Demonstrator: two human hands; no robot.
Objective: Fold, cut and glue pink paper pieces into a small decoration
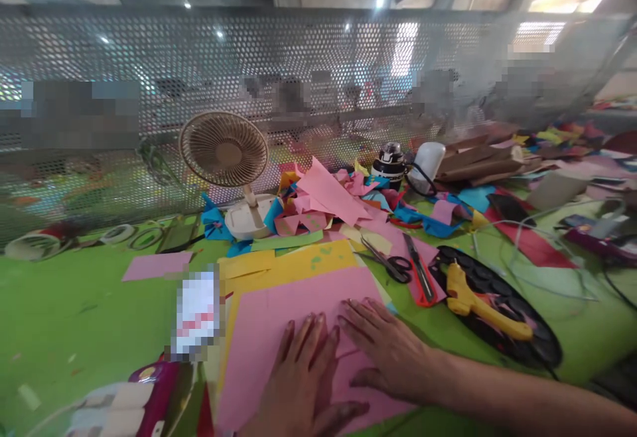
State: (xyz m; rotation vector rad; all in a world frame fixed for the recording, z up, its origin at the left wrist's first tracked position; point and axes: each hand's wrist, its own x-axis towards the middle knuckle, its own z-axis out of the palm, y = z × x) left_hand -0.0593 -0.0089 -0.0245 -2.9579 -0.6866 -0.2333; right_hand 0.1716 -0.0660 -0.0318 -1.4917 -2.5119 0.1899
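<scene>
A pink paper sheet lies over a yellow sheet on the green table. My left hand rests flat on the pink paper, fingers stretched out. Close beside it, my right hand also presses on the pink sheet with its fingers extended. Neither hand holds anything. Past the sheets' right side are black-handled scissors and a red utility knife. Farther right, a yellow glue gun lies on a black oval tray.
A small fan stands before a perforated metal screen. Colored paper scraps pile up beside it. Rolls of tape lie at left, with a purple power strip nearer me. A loose cable crosses the right side.
</scene>
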